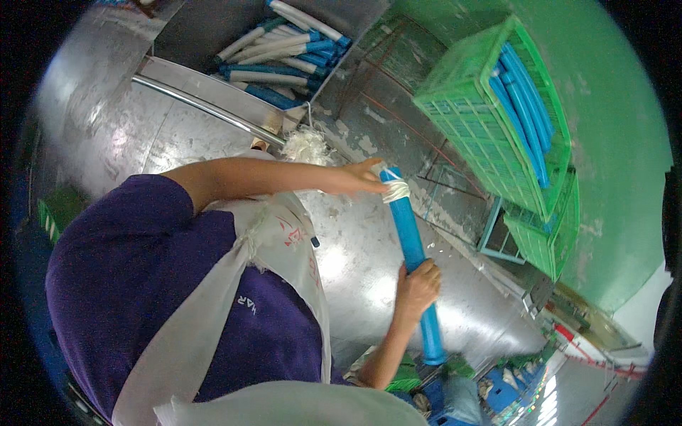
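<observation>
A long blue tube (407,234) slants across the middle in front of me, its lower end flared. My right hand (419,285) is closed round the tube below its middle. White cord (397,189) is wound in several turns near the tube's upper end, with a strand running up to the tip. At that end is my left hand (361,176), its fingers against the cord and the tube's side; it appears to grip the cord, though the fingertips are partly hidden. Loose white strands (307,146) hang in a bunch behind my left forearm.
A grey metal bin (213,35) at the top holds several blue and white rolls (277,51). A green crate (462,135) with blue tubes (522,106) stands at right, above another green crate (543,238). A metal bar (206,106) runs beside the bin.
</observation>
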`<state>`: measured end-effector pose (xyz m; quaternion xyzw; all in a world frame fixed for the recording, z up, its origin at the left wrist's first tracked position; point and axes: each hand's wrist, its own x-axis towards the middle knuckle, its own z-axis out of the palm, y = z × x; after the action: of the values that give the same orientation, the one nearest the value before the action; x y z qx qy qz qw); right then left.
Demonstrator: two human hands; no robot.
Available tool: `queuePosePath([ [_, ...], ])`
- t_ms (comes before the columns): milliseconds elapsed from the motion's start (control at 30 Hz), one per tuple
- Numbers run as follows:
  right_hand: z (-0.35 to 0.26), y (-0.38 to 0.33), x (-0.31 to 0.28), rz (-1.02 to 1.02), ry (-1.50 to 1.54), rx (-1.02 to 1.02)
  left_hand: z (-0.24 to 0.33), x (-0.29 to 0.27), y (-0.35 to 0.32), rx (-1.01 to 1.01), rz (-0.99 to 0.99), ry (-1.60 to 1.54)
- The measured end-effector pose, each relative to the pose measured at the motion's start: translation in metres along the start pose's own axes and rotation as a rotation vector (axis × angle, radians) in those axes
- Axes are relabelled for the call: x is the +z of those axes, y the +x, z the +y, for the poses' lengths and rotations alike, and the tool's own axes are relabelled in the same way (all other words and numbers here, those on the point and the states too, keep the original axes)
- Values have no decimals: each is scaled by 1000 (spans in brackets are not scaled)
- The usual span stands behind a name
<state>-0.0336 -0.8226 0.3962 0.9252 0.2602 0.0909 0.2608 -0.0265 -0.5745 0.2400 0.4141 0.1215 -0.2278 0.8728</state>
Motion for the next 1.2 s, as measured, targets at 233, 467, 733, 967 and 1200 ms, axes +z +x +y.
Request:
queuePosePath([
  [233, -119, 21, 11, -1037, 2412, 317, 108, -12, -3, 389, 296, -342],
  [467, -152, 117, -15, -772, 1590, 122, 152, -61, -27, 526, 578, -217],
  [733, -189, 204, -30, -808, 1559, 61, 211, -147, -15, 624, 596, -227],
  [967, -213, 245, -29, -699, 1320, -44, 217, -204, 14, 607, 640, -330],
  [1200, -230, 268, -28, -1334, 1761, 333, 219, -232, 27, 608, 681, -379],
])
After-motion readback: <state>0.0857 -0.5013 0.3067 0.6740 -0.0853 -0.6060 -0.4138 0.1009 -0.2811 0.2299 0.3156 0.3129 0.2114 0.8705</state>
